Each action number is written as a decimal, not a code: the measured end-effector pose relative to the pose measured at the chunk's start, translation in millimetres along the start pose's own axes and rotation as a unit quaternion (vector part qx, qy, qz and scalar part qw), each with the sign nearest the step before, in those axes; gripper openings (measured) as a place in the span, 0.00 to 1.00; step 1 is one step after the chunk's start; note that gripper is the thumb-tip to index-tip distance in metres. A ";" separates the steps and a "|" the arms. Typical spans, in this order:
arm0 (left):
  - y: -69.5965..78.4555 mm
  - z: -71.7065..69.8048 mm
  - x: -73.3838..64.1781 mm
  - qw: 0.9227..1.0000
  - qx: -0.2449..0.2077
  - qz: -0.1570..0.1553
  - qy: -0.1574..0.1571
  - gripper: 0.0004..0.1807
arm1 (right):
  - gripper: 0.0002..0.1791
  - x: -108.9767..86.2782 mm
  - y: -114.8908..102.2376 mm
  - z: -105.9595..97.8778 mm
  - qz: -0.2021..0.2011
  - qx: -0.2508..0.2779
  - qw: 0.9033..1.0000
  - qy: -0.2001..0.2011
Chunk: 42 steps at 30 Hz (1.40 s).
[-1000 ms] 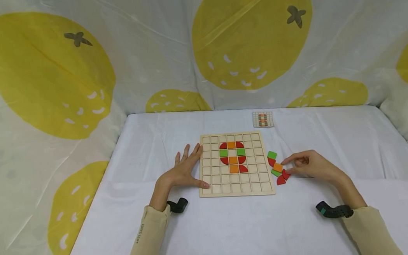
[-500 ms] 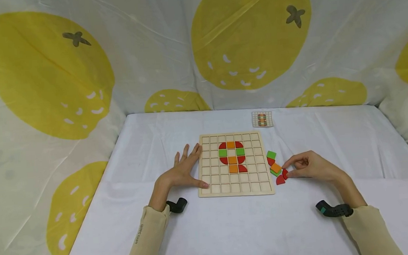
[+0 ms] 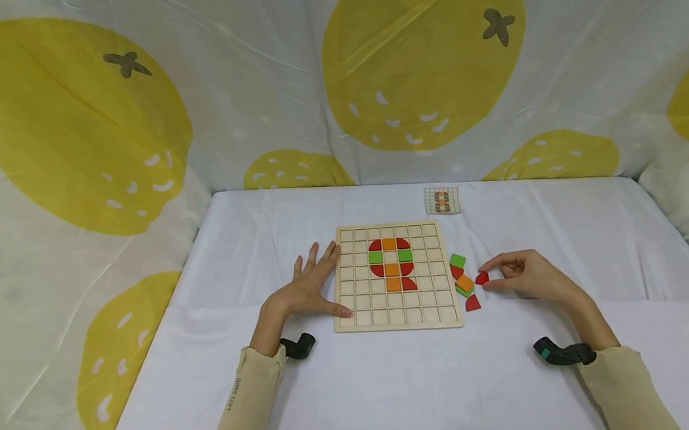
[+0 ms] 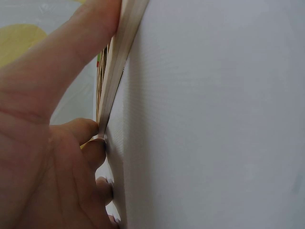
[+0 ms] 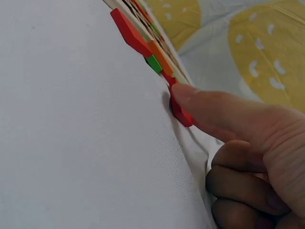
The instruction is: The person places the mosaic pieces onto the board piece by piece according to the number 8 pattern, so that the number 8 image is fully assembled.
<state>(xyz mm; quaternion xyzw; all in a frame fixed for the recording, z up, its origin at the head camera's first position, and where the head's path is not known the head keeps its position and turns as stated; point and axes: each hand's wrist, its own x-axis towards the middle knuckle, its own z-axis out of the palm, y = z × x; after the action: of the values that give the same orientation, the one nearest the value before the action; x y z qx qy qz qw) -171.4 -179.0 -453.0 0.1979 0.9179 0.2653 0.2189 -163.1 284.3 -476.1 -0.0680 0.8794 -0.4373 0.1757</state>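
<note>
A wooden grid board (image 3: 362, 312) lies on the white table, with red quarter-round, orange square and green tiles set in its upper middle squares. My left hand (image 3: 304, 290) rests along the board's left edge, fingers spread, thumb on the lower left corner. To the right of the board, my right hand (image 3: 528, 275) pinches a red quarter-round tile (image 3: 482, 278) between thumb and index finger. In the right wrist view the thumb lies against that red tile (image 5: 180, 112). Beside it are an orange tile (image 3: 464, 282) over a green one, and another red tile (image 3: 472, 302).
A small pattern card (image 3: 442, 200) with a printed grid lies behind the board. A green tile (image 3: 457, 261) overlaps a red tile near the board's right edge. A cloth with printed lemons (image 3: 424, 59) hangs behind the table (image 3: 426, 387).
My right fingers have taken the red tile and drawn it slightly away from the other pieces, turning it. The orange tile has twisted on the green one. My left hand stays on the board.
</note>
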 end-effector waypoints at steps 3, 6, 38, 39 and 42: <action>1.1 -0.4 -0.5 1.000 0.001 0.001 -0.001 0.76 | 0.18 -0.5 0.2 0.3 -0.017 0.001 1.000 -0.003; 0.0 -0.2 0.0 1.000 -0.002 0.002 0.001 0.76 | 0.18 0.1 -0.5 1.8 -0.027 -0.003 1.000 0.013; -1.0 1.6 0.5 1.000 -0.005 0.000 -0.001 0.76 | 0.17 28.4 -81.4 79.3 -0.065 0.047 0.996 0.026; -1.4 1.7 0.6 1.000 -0.006 0.000 0.000 0.76 | 0.17 29.8 -83.5 82.9 -0.065 0.048 0.996 0.022; -2.2 1.8 0.9 1.000 -0.008 0.000 0.004 0.75 | 0.16 33.2 -89.3 92.5 -0.066 0.044 0.997 0.016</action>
<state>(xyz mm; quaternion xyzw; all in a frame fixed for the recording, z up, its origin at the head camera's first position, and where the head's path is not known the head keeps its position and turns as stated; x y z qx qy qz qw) -171.8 -179.6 -455.9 0.1951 0.9167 0.2728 0.2172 -162.9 151.9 -465.0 -0.1109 0.8554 -0.4874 0.1356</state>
